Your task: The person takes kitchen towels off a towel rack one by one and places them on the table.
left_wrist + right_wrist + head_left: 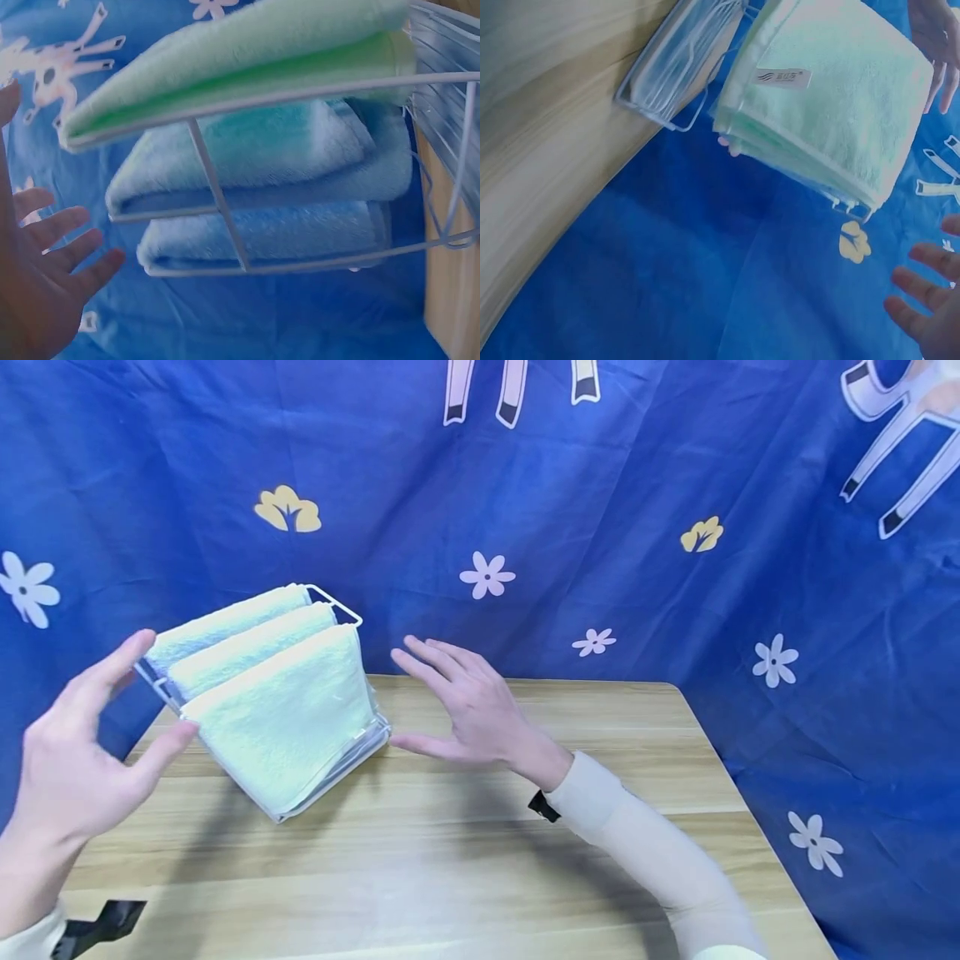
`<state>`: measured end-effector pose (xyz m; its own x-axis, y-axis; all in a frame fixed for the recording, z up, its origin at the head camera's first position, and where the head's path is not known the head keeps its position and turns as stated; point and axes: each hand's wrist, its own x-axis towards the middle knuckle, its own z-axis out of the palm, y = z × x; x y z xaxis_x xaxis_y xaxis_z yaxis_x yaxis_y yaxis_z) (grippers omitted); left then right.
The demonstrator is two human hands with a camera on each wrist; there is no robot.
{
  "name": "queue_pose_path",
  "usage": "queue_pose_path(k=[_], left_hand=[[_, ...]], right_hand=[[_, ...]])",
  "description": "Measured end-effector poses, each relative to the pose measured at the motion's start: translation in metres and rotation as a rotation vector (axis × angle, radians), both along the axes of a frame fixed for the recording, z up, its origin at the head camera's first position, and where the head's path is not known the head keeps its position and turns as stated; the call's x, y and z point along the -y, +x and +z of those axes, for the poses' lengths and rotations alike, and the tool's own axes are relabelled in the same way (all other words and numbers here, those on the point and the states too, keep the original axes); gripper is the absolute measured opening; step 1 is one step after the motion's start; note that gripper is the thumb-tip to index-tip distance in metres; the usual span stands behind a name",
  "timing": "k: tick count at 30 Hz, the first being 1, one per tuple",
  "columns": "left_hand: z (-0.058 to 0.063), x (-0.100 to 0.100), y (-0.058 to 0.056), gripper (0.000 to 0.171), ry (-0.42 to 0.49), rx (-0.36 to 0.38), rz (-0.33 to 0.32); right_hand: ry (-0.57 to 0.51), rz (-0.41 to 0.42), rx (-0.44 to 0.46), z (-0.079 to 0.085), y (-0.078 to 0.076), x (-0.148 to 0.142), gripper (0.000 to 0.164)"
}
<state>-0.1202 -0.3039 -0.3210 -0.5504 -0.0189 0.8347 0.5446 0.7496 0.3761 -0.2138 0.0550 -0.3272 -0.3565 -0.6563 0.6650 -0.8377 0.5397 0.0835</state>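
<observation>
A white wire rack [217,196] holds three folded towels, one behind another. The front towel [288,718] is pale green, with the middle towel [255,652] and bluish back towel [225,628] stepped behind it. My left hand [82,752] is at the rack's left side, thumb and fingers spread, the tips overlapping the towels' left edge in the head view; the left wrist view shows a gap. Just right of the rack, my right hand [476,710] hovers over the table with its fingers extended. A small white label [784,78] shows on the green towel.
The wood-grain table [450,860] has its back edge just behind the rack. A blue curtain [585,527] with flowers and animal figures hangs behind and to the right. Black straps [544,807] circle both wrists over pale sleeves.
</observation>
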Motion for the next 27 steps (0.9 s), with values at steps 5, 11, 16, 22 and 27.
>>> queue_pose_path(k=[5, 11, 16, 22, 27], left_hand=[[-0.012, 0.015, -0.006, 0.051, 0.196, 0.010, -0.121], [-0.022, 0.023, -0.008, 0.044, 0.381, 0.050, -0.168], [-0.026, 0.024, -0.011, 0.036, 0.577, 0.053, -0.251], [-0.029, 0.026, -0.015, 0.032, 0.746, 0.146, -0.193], [-0.029, 0.027, -0.015, 0.028, 0.713, 0.252, -0.039]], right_hand=[[-0.028, 0.097, -0.034, 0.008, -0.007, 0.025, 0.087], [-0.026, 0.153, -0.091, 0.015, -0.015, 0.051, 0.079], [0.032, 0.153, -0.079, 0.019, -0.023, 0.067, 0.074], [0.067, 0.197, 0.003, 0.025, -0.036, 0.083, 0.065], [0.098, 0.224, 0.060, 0.031, -0.043, 0.095, 0.060]])
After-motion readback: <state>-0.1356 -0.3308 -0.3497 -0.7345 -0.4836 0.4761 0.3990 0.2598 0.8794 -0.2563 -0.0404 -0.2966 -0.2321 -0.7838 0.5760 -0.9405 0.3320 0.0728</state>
